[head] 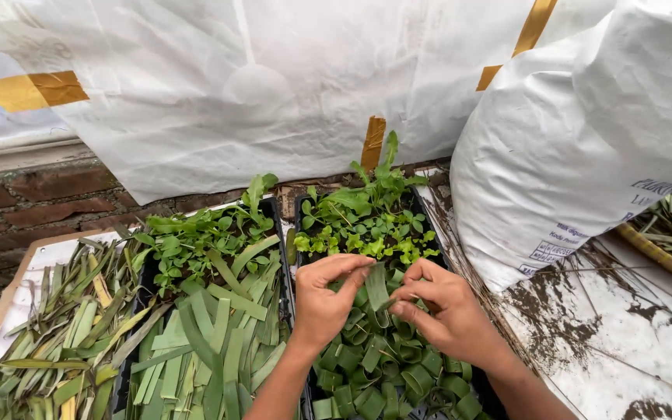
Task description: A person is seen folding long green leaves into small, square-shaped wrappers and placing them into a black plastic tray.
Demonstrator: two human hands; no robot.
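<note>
Both hands over the right black tray, near half. Left hand and right hand meet on one green leaf strip standing upright between them. Left fingers pinched together on the strip's left edge near its top; right fingers clamped on its right side and lower end. Strip sits just above the leaf loops, whether it touches them I can't tell.

Leaf loops: curled green strips packed tight, filling the near half of the right tray. Far half of the same tray holds small green seedlings, upright, a few taller leaves at the far edge.

Left black tray, just beside the right one: seedlings at the far end, flat cut leaf strips piled over the near end.

Further left, a loose heap of long leaves, green and yellowing, on a pale board on the bench.

Right of the trays: big white sack, leaning, touching the bench, which is white with dirt smears. Far right edge: woven basket rim with more long leaves inside.

Behind everything: white plastic sheeting with yellow tape patches, brick wall below it at left.
</note>
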